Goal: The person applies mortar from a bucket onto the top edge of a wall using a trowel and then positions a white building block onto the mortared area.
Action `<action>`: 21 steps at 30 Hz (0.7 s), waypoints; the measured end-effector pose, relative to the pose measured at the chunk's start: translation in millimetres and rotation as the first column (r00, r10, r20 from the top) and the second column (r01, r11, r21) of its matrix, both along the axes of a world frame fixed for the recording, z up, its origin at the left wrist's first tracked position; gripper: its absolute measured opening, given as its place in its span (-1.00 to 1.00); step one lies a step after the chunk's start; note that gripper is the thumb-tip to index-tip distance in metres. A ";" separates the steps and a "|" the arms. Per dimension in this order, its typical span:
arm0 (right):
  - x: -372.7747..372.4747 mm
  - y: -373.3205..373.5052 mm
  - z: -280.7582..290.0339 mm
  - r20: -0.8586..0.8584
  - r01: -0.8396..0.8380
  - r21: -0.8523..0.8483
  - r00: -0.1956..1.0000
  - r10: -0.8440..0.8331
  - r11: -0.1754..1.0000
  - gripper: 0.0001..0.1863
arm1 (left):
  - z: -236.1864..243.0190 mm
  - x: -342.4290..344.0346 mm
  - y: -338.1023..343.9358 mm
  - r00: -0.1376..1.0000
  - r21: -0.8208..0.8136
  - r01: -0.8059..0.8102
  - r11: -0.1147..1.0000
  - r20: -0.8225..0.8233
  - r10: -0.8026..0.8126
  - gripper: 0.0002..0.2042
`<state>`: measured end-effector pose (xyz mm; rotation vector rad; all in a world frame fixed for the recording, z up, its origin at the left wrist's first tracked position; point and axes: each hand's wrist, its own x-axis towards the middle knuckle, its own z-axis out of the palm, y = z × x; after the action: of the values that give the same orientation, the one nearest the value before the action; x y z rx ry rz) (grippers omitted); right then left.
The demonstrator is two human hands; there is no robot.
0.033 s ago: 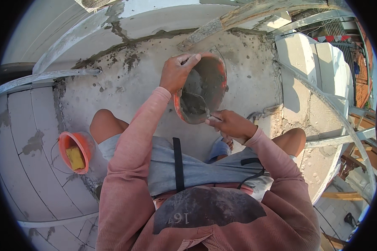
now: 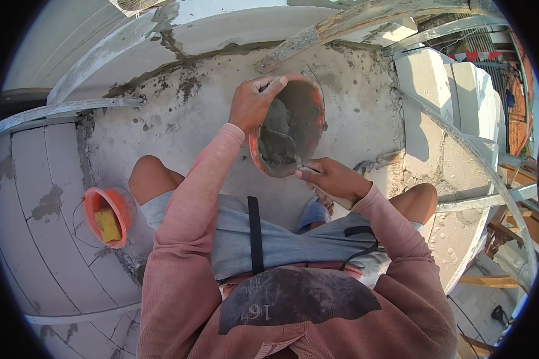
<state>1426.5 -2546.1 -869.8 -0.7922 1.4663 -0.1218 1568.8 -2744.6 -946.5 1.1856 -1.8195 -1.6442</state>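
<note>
An orange-red bucket (image 2: pixel 317 133) smeared with wet grey mortar (image 2: pixel 302 113) is tilted in front of me, its mouth toward me. My left hand (image 2: pixel 254 102) is closed on the bucket's upper left rim. In my right hand (image 2: pixel 334 179), at the lower right rim, is the handle of a trowel (image 2: pixel 279 145). Its blade reaches inside the bucket, against the mortar, and is coated in it. The fingers of my right hand hide most of the handle.
On my left, a smaller orange bucket (image 2: pixel 124 210) holds a yellow sponge (image 2: pixel 108 226). Pale blocks (image 2: pixel 422 113) stand at the right. A wooden beam (image 2: pixel 341 27) crosses the far side, and metal bars (image 2: pixel 72 112) curve in at both sides.
My right hand has shifted very slightly to the right with the trowel. My left hand and the bucket look the same.
</note>
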 end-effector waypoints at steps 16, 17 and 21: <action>-2.3 52.5 -26.1 0.583 0.611 0.424 0.380 -0.718 0.668 -0.51 | -19.4 36.5 -28.7 0.957 0.213 -0.234 0.949 -0.119 0.263 -0.54; -2.1 49.2 -26.9 0.633 0.611 0.446 0.302 -0.713 0.654 -0.51 | -17.1 43.7 -33.6 0.957 0.202 -0.230 0.952 -0.129 0.259 -0.54; 9.0 7.4 -20.7 0.730 0.685 0.382 0.188 -0.657 0.620 -0.53 | -6.9 76.5 -35.7 0.920 0.248 -0.328 0.912 -0.136 0.368 -0.59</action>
<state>1435.5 -2538.7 -890.5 0.0596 0.7353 -1.0910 1645.3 -2780.4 -953.4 1.3175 -1.2517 -1.7058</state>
